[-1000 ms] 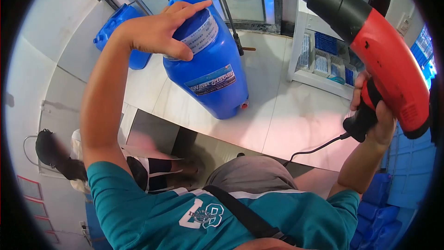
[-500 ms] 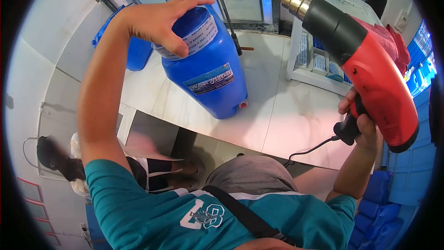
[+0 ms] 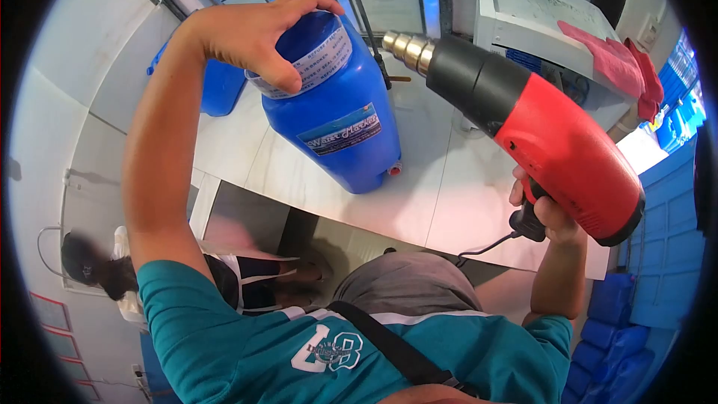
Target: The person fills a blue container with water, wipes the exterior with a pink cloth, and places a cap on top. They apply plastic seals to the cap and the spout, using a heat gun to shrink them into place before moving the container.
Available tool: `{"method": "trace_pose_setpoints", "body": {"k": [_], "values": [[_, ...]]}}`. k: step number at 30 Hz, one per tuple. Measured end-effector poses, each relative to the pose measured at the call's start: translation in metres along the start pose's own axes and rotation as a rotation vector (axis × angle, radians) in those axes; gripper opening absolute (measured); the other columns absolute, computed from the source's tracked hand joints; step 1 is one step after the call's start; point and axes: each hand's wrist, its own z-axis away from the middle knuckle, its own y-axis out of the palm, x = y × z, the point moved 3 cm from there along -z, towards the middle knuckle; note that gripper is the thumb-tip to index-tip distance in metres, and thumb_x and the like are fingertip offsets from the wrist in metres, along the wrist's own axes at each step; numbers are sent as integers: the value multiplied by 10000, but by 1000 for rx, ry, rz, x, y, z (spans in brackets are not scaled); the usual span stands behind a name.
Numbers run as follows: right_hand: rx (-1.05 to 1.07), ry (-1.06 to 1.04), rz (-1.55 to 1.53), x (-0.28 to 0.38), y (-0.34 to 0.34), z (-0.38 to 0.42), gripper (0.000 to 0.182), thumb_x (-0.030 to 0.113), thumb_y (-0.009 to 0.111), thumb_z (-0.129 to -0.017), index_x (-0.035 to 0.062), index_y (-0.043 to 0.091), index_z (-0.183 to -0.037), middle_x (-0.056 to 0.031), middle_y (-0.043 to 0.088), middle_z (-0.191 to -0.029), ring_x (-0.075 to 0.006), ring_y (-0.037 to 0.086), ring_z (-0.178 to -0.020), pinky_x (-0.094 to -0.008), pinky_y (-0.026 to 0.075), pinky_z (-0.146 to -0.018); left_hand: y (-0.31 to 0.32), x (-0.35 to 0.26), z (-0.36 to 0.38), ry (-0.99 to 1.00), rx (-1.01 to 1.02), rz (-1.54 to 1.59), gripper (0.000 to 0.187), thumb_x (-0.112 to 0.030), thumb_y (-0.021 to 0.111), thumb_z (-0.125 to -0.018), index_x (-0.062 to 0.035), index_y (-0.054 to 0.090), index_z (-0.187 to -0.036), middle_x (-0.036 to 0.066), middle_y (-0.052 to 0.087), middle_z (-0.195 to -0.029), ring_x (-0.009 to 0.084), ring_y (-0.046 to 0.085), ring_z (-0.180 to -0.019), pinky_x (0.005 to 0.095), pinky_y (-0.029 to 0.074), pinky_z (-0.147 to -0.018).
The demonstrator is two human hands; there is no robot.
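My left hand (image 3: 258, 41) is on top of a blue plastic container (image 3: 336, 116), thumb and fingers pressing a printed clear seal band (image 3: 329, 58) round its neck. The container stands upright on the tiled counter (image 3: 419, 194), its label facing me and a small red-rimmed spout low on its right side. My right hand (image 3: 550, 213) grips the handle of a red and black heat gun (image 3: 523, 108). The metal nozzle points up and left, a short way right of the container, not touching it. A black cord hangs from the handle.
A second blue container (image 3: 223, 88) stands behind my left forearm. A white cabinet (image 3: 538, 22) with a red cloth (image 3: 609, 60) over it is at the back right. Blue stacked items (image 3: 613, 329) lie at the lower right. Another person (image 3: 134, 269) is at the lower left.
The heat gun has moved left in my right hand, its nozzle now closer to the container. The white cabinet's transparent-looking lid has come down. My left hand has barely moved.
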Motion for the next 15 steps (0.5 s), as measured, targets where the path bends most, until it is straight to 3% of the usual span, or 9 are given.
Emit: {"method": "trace_pose_setpoints", "body": {"k": [4,6,7,9,12,13,15], "values": [[-71,241,24,-12,0,18,516,393,701,-863,-17,614,-1165,-90,705,-914,-158,659,-807,-291,511,-729,1,6,0,36,-17,-20,1042,-285,793,-585,-133,313,-1497,163,492,-1345,294,544,-1206,398,472,-1014],[133,136,651,4,12,13,618,508,677,-872,-25,603,-1177,-99,694,-905,-165,658,-807,-293,508,-727,1,5,0,30,-18,-21,1039,-284,793,-586,-134,314,-1495,164,492,-1344,294,544,-1205,400,474,-1013],[131,137,650,-3,11,13,618,508,677,-872,-25,603,-1177,-99,694,-905,-165,658,-807,-293,508,-727,1,5,0,22,-18,-23,1036,-284,792,-587,-134,315,-1494,164,492,-1343,294,545,-1205,401,476,-1013],[21,96,27,-23,6,12,507,334,736,-855,2,595,-1210,-71,693,-893,-150,667,-840,-305,526,-759,3,6,0,30,-20,-27,1031,-281,793,-590,-134,316,-1493,163,494,-1341,294,547,-1201,400,476,-1014],[-2,137,-102,-23,11,13,488,266,751,-838,10,590,-1220,-52,699,-909,-145,668,-828,-319,533,-761,3,6,0,28,-32,-29,1032,-280,800,-594,-136,315,-1494,163,498,-1340,294,554,-1196,398,479,-1016],[-1,136,-102,-21,15,13,488,266,751,-838,10,590,-1220,-52,699,-909,-145,668,-828,-319,533,-761,3,6,0,19,-34,-26,1038,-280,806,-595,-138,313,-1497,163,500,-1341,294,557,-1194,398,480,-1017],[51,51,480,-9,25,14,310,184,666,-877,-2,635,-1123,-90,682,-882,-173,662,-699,-299,523,-638,3,6,0,28,-44,-27,1066,-290,820,-593,-136,296,-1510,165,500,-1344,296,557,-1201,399,479,-1021]]}}
